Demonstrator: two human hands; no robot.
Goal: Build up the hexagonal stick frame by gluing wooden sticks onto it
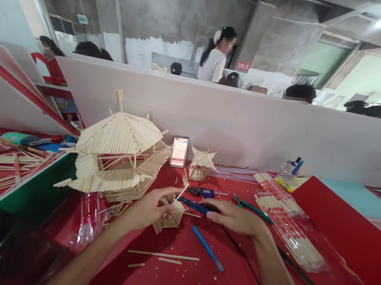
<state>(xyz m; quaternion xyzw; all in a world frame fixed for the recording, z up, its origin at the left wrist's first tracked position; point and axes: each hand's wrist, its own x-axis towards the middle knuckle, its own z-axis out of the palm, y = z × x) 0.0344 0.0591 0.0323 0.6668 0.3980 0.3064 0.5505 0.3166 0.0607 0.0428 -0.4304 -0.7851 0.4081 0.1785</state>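
My left hand [158, 207] is closed, thumb and fingers pinching a thin wooden stick [181, 192] that slants upward. Just beneath its fingers sits a small stick-built frame [172, 220] with sloping, ringed sides; the fingers hide part of it. My right hand [228, 215] is wrapped round a dark blue hand tool [192, 205], whose tip points left at the stick. The fingers cover much of the tool, so its exact kind is unclear. Behind it lies a blue glue gun [202, 192]. A blue pen-like rod [208, 248] rests in front of the hands.
A large stick pavilion [121, 153] stands at left, a small one [203, 164] behind. Green-handled pliers [251, 210] and bagged sticks [290, 230] lie right. Loose sticks [163, 255] lie in front. A white partition [246, 125] closes off the back; people are beyond it.
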